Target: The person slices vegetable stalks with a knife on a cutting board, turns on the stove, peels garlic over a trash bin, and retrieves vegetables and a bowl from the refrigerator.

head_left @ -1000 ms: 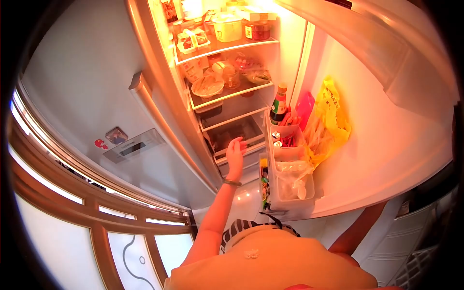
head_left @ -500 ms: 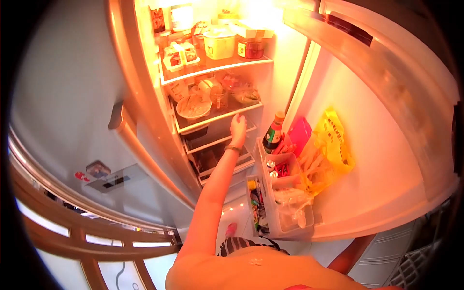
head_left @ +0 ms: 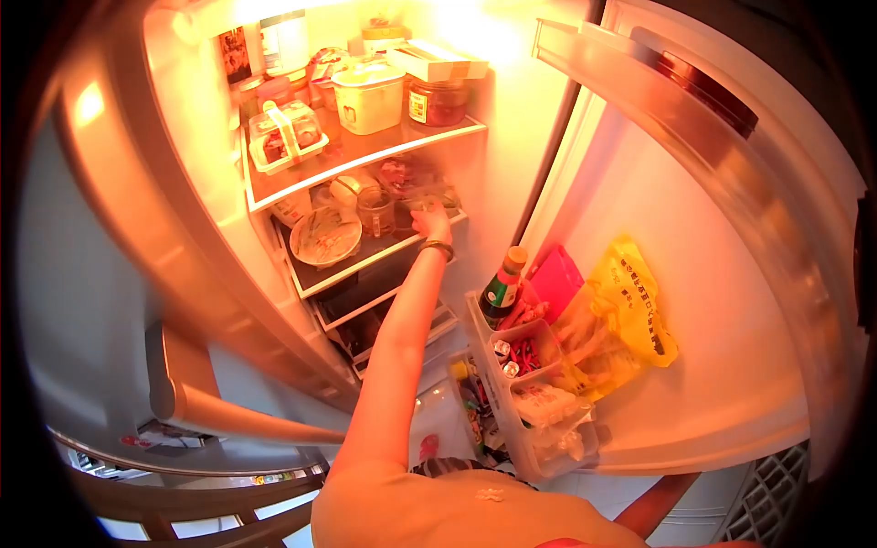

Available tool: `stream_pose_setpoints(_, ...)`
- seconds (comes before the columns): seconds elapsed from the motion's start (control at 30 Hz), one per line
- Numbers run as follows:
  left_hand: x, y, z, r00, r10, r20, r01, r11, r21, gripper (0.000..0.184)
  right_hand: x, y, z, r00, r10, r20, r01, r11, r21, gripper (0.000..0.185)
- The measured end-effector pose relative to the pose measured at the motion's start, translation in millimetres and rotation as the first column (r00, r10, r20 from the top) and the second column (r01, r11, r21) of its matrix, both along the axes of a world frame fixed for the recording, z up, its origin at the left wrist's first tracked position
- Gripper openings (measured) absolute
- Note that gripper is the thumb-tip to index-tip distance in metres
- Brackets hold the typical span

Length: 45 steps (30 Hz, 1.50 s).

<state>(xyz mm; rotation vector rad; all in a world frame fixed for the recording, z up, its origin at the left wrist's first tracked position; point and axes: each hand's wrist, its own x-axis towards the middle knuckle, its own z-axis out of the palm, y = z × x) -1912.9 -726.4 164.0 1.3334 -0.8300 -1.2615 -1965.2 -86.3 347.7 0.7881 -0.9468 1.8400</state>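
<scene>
My left hand (head_left: 431,222) reaches into the open fridge at the right front of the middle shelf (head_left: 365,258). Its fingers look spread and lie against a clear plastic bag (head_left: 442,194) with food in it; the fingertips are partly hidden. Left of the hand are a glass mug (head_left: 375,214) and a round bowl (head_left: 325,237) that looks covered with film. Behind them a bag of reddish food (head_left: 399,173) rests at the back. My right forearm (head_left: 660,502) passes behind the lower edge of the fridge door (head_left: 731,452), and that hand is out of sight.
The upper shelf (head_left: 365,151) holds a lidded tub (head_left: 368,99), a jar (head_left: 438,103) and a clear fruit box (head_left: 287,137). Door bins at the right carry a dark bottle (head_left: 503,288), a pink packet (head_left: 557,279) and a yellow bag (head_left: 630,306). Drawers (head_left: 365,320) sit below.
My left hand has moved from the front edge of the middle shelf deeper in, up to the plastic bag. The view has shifted, so the fridge shelves appear further left.
</scene>
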Motion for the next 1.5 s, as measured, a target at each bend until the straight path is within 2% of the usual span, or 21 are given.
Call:
stream_pose_setpoints(0.17, -21, -10, -4, 0.942, 0.306, 0.137, -0.274, 0.939, -0.210, 0.078, 10, 5, 5, 0.995, -0.083, -0.058, 0.082, 0.996, -0.020, 0.042)
stream_pose_setpoints(0.2, -21, -8, 3, 0.942, 0.303, 0.141, -0.271, 0.940, -0.207, 0.078, 12, 7, 6, 0.993, -0.100, -0.069, 0.098, 0.995, -0.029, 0.041)
stream_pose_setpoints(0.3, -19, -9, 32, 0.956, 0.292, 0.027, -0.285, 0.946, -0.152, 0.082, 16, 13, 10, 0.985, -0.147, -0.092, 0.143, 0.988, -0.050, 0.041)
stream_pose_setpoints(0.37, -24, -21, 38, 0.942, 0.280, -0.186, -0.278, 0.960, 0.035, 0.069, 19, 24, 16, 0.978, -0.181, -0.102, 0.175, 0.983, -0.063, 0.041)
stream_pose_setpoints(0.4, -17, -15, 50, 0.903, 0.219, -0.368, -0.207, 0.976, 0.073, 0.053, 21, 29, 18, 0.974, -0.202, -0.105, 0.195, 0.978, -0.077, 0.041)
stream_pose_setpoints(0.47, -6, 8, 78, 0.868, 0.216, -0.446, -0.192, 0.976, 0.100, 0.047, 21, 44, 21, 0.963, -0.245, -0.114, 0.233, 0.966, -0.112, 0.042)
stream_pose_setpoints(0.53, -13, -12, 52, 0.850, 0.182, -0.494, -0.145, 0.983, 0.113, 0.069, 20, 59, 23, 0.949, -0.298, -0.108, 0.279, 0.947, -0.159, 0.042)
stream_pose_setpoints(0.57, -25, -31, 34, 0.874, 0.266, -0.406, -0.247, 0.964, 0.100, 0.069, 20, 68, 24, 0.942, -0.320, -0.104, 0.298, 0.937, -0.183, 0.042)
stream_pose_setpoints(0.67, -13, -24, 53, 0.877, 0.224, -0.425, -0.139, 0.965, 0.223, 0.072, 34, 66, 24, 0.946, -0.240, -0.217, 0.217, 0.968, -0.123, 0.036)
stream_pose_setpoints(0.77, -27, -51, 25, 0.901, 0.217, -0.375, -0.120, 0.957, 0.264, 0.072, 47, 67, 26, 0.940, -0.172, -0.296, 0.157, 0.985, -0.074, 0.030)
stream_pose_setpoints(0.83, -32, -64, 3, 0.974, 0.131, -0.184, -0.128, 0.991, 0.030, 0.077, 51, 80, 22, 0.930, -0.109, -0.352, 0.098, 0.994, -0.049, 0.025)
stream_pose_setpoints(0.97, -25, -40, -1, 0.945, 0.308, -0.107, -0.309, 0.951, 0.005, 0.075, 53, 82, 19, 0.933, 0.035, -0.357, -0.058, 0.997, -0.053, 0.020)
stream_pose_setpoints(1.03, -10, -30, 7, 0.904, 0.056, -0.424, -0.028, 0.997, 0.072, 0.071, 61, 60, 27, 0.940, 0.003, -0.340, -0.009, 1.000, -0.018, 0.023)
stream_pose_setpoints(1.07, -10, -28, 10, 0.927, 0.088, -0.364, -0.050, 0.992, 0.113, 0.059, 65, 49, 31, 0.939, -0.042, -0.341, 0.041, 0.999, -0.011, 0.025)
stream_pose_setpoints(1.1, -11, -32, 8, 0.926, 0.082, -0.369, -0.044, 0.993, 0.111, 0.059, 67, 40, 33, 0.937, -0.091, -0.337, 0.096, 0.995, -0.001, 0.026)
stream_pose_setpoints(1.17, -10, -50, -7, 0.997, 0.015, -0.071, -0.003, 0.987, 0.159, 0.057, 70, 24, 38, 0.926, -0.191, -0.327, 0.204, 0.979, 0.008, 0.030)
stream_pose_setpoints(1.23, -7, -62, -20, 0.998, 0.067, 0.012, -0.069, 0.980, 0.187, 0.047, 70, 15, 42, 0.905, -0.283, -0.319, 0.303, 0.953, 0.013, 0.034)
stream_pose_setpoints(1.3, 10, -58, -21, 0.974, -0.166, 0.152, 0.144, 0.978, 0.149, 0.045, 71, 10, 46, 0.882, -0.354, -0.310, 0.377, 0.926, 0.015, 0.038)
stream_pose_setpoints(1.33, 10, -52, -13, 0.954, -0.065, 0.294, 0.020, 0.988, 0.152, 0.045, 73, 7, 48, 0.874, -0.380, -0.303, 0.404, 0.914, 0.020, 0.040)
stream_pose_setpoints(1.47, 2, -52, -7, 0.986, -0.015, 0.166, 0.010, 0.999, 0.034, 0.043, 73, -2, 46, 0.881, -0.417, -0.223, 0.428, 0.904, 0.005, 0.046)
stream_pose_setpoints(1.5, -4, -51, -5, 0.999, -0.019, 0.032, 0.018, 0.999, 0.037, 0.044, 71, -1, 45, 0.923, -0.320, -0.213, 0.320, 0.947, -0.038, 0.047)
